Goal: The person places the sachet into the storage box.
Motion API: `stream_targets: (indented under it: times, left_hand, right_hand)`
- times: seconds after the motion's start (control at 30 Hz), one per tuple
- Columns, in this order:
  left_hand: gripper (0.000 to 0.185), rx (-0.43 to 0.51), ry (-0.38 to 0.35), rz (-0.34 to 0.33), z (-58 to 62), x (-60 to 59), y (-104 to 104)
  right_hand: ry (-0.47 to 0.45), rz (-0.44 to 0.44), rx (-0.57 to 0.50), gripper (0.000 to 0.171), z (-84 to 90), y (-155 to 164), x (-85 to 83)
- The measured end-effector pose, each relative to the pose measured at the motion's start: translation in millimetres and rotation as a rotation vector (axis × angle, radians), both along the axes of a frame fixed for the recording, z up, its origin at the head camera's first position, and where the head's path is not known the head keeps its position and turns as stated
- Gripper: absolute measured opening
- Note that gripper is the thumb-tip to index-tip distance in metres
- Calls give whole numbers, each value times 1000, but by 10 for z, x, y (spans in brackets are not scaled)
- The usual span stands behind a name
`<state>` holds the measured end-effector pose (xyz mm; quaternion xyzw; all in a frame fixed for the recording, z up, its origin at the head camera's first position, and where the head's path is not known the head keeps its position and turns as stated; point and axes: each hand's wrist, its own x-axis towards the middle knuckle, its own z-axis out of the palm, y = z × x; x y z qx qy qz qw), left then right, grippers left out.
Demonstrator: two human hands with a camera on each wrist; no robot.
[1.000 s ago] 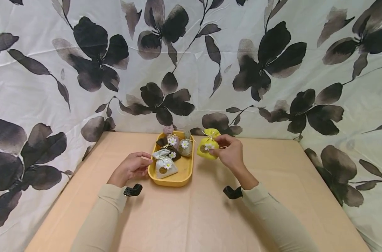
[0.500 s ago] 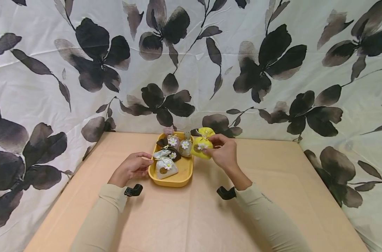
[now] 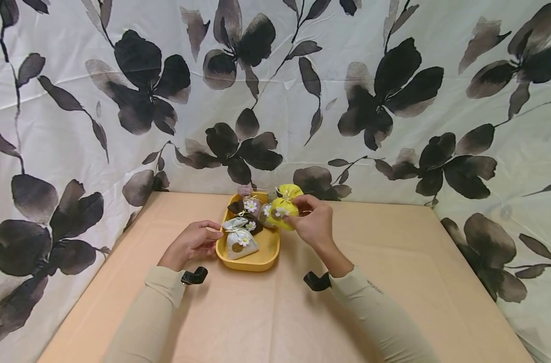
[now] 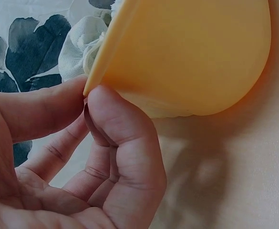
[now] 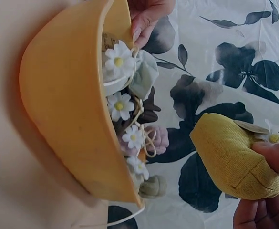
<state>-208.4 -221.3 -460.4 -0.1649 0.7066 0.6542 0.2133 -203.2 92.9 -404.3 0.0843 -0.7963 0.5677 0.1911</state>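
Note:
My right hand [image 3: 314, 222] pinches a yellow drawstring pouch [image 5: 239, 160] with a white daisy and a round tag, holding it above the right edge of a yellow tray [image 3: 264, 259]. In the head view the pouch partly covers a grey-beige pouch [image 3: 265, 218]. With thumb and finger, my left hand [image 3: 195, 243] pinches the tray's left rim [image 4: 103, 62]. Inside the tray lie a white pouch [image 3: 240, 246], a dark brown pouch [image 3: 256, 225] and a pink pouch [image 3: 248, 199], each with a daisy.
The tray stands on a table with a peach cloth [image 3: 275, 312]. Close behind the table's back edge hangs a white sheet [image 3: 302, 146] with dark flowers. A black wrist camera [image 3: 318, 281] sits below each hand.
My right hand has moved left with the yellow pouch, from beside the tray to over its right edge. The left hand keeps its grip on the rim.

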Motion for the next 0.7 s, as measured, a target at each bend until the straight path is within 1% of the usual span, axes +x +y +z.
stream_targets:
  times: [0.1, 0.17, 0.27, 0.33, 0.7]
  left_hand:
    - [28, 0, 1, -9, 3, 1, -9]
    - [27, -2, -5, 6, -1, -6, -6]
    - [29, 2, -1, -3, -2, -6, -7]
    - [29, 4, -2, 5, -7, -10, -4]
    - [29, 12, -6, 14, -2, -24, 9]
  right_hand:
    - [20, -5, 14, 35, 0, -51, 13]
    - [33, -6, 21, 35, -4, -82, 19]
    - [42, -3, 32, 34, -13, -122, 21]
    - [53, -2, 37, 33, -25, -144, 21]
    - [106, 1, 69, 32, -153, -222, -19]
